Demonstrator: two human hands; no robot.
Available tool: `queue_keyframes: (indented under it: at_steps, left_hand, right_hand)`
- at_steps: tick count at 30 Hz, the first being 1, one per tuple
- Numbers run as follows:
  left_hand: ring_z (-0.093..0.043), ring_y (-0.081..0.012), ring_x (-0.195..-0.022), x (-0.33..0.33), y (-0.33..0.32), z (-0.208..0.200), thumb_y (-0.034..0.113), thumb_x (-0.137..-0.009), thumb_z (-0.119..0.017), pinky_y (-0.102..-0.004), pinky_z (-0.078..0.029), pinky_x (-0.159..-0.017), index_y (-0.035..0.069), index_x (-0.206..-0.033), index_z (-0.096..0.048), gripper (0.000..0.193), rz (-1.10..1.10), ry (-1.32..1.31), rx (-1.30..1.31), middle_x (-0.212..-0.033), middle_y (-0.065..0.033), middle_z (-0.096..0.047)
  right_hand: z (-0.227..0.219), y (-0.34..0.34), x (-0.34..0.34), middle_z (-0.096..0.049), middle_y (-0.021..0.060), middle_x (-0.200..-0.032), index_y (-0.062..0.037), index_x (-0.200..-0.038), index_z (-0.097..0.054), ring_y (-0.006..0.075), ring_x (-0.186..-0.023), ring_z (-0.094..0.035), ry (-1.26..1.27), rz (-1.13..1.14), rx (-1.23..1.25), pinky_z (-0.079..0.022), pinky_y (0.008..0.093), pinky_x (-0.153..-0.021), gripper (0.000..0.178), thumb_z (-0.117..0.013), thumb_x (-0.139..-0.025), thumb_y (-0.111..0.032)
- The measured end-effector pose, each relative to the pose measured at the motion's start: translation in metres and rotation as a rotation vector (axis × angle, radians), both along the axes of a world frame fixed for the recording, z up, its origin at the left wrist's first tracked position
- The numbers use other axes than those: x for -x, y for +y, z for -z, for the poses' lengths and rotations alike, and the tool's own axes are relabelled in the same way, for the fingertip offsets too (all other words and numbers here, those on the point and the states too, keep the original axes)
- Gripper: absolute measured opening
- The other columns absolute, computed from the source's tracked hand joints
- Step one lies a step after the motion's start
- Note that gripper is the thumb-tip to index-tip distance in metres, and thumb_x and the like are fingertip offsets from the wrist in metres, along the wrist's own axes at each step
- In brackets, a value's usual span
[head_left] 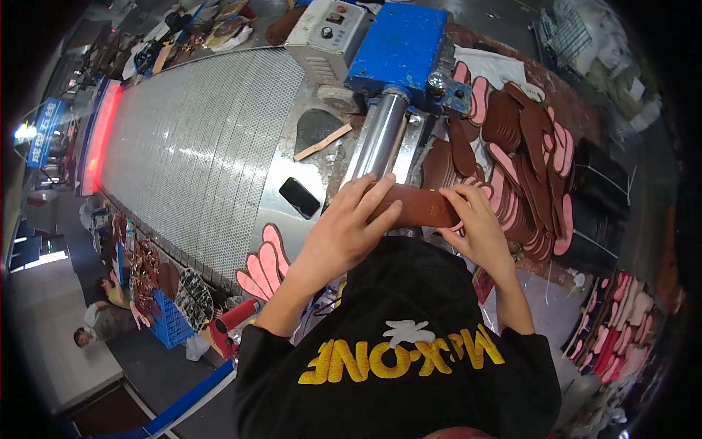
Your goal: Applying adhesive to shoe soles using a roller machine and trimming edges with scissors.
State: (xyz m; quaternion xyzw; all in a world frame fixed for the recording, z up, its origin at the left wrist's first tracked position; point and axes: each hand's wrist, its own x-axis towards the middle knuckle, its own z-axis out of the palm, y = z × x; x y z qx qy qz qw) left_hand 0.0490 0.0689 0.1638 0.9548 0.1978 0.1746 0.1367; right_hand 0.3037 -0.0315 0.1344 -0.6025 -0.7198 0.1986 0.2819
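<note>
A brown insole (420, 207) lies crosswise in front of me at the near end of a shiny metal roller (383, 135). My left hand (351, 223) covers its left end, with the fingers bent over it and somewhat apart. At the other end, my right hand (474, 219) grips the insole between thumb and fingers, close to a small gold mark. The insole's underside is hidden. The roller juts toward me from a blue machine housing (398, 47).
Brown and pink insoles (523, 161) pile up on the right. Several pink insoles (265, 263) fan out at left, near a black phone (300, 197) and a wooden stick (322, 142). A metal mesh conveyor (197, 124) stretches left; a grey control box (327, 36) stands behind.
</note>
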Motion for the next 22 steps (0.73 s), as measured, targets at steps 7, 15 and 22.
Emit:
queue_keyframes:
  at_steps: [7,15,22]
  left_hand:
    - [-0.036,-0.0374,-0.14,0.01,0.029,-0.004,0.011,-0.066,-0.083,-0.0491,-0.035,-0.111,0.011,-0.127,-0.062,0.064,0.068,-0.177,0.319,-0.152,-0.0145,-0.039]
    - [-0.048,-0.0326,-0.133,0.053,0.11,0.059,0.007,-0.072,-0.079,-0.0402,-0.038,-0.11,0.008,-0.131,-0.058,0.063,-0.081,-0.034,0.564,-0.144,-0.0132,-0.05]
    - [-0.045,-0.0298,-0.135,0.039,0.133,0.084,0.005,-0.072,-0.076,-0.0382,-0.037,-0.112,0.008,-0.139,-0.05,0.072,0.0,0.106,0.57,-0.145,-0.0145,-0.049]
  right_hand:
    - [0.029,-0.022,-0.02,-0.051,0.0155,-0.122,-0.0007,-0.13,-0.052,0.034,-0.114,-0.051,0.177,0.174,0.001,-0.042,0.0391,-0.099,0.064,-0.076,-0.071,-0.008]
    - [0.067,-0.034,-0.051,-0.052,0.0163,-0.123,0.0003,-0.13,-0.053,0.0348,-0.115,-0.051,0.051,0.362,0.025,-0.039,0.0392,-0.101,0.062,-0.073,-0.074,-0.012]
    - [0.069,-0.022,-0.046,-0.051,0.016,-0.123,0.0002,-0.132,-0.051,0.0315,-0.116,-0.049,0.053,0.345,0.073,-0.038,0.0366,-0.102,0.063,-0.074,-0.074,-0.012]
